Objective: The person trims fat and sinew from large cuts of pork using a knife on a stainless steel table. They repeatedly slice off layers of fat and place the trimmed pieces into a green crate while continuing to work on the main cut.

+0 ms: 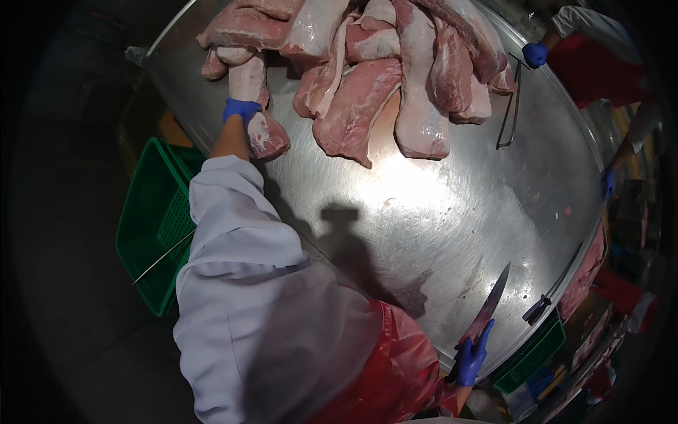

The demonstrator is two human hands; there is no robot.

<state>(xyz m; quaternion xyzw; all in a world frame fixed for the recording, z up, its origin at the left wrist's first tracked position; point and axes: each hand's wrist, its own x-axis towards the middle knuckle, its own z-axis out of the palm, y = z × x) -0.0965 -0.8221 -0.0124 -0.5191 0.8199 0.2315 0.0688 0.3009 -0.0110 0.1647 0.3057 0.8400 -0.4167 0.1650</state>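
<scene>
My left hand (242,109), in a blue glove, reaches far out to the left and grips a long slab of raw meat (268,138), pale with fat on one part and pink-red at its near end. Part of the palm and thumb is hidden. Close to the table's near edge, my right hand (472,357), gloved in blue, holds a knife (489,307) whose blade points up and away over the steel table (438,233). Several more slabs of meat (357,106) lie heaped along the far side, some overlapping.
A bent metal hook (510,106) lies right of the meat. A dark-handled tool (538,309) rests by the right rim. Green plastic baskets (152,226) stand below left, and a green crate (530,357) lower right. Beyond the right edge, another person's gloved hand (534,54) touches the rim.
</scene>
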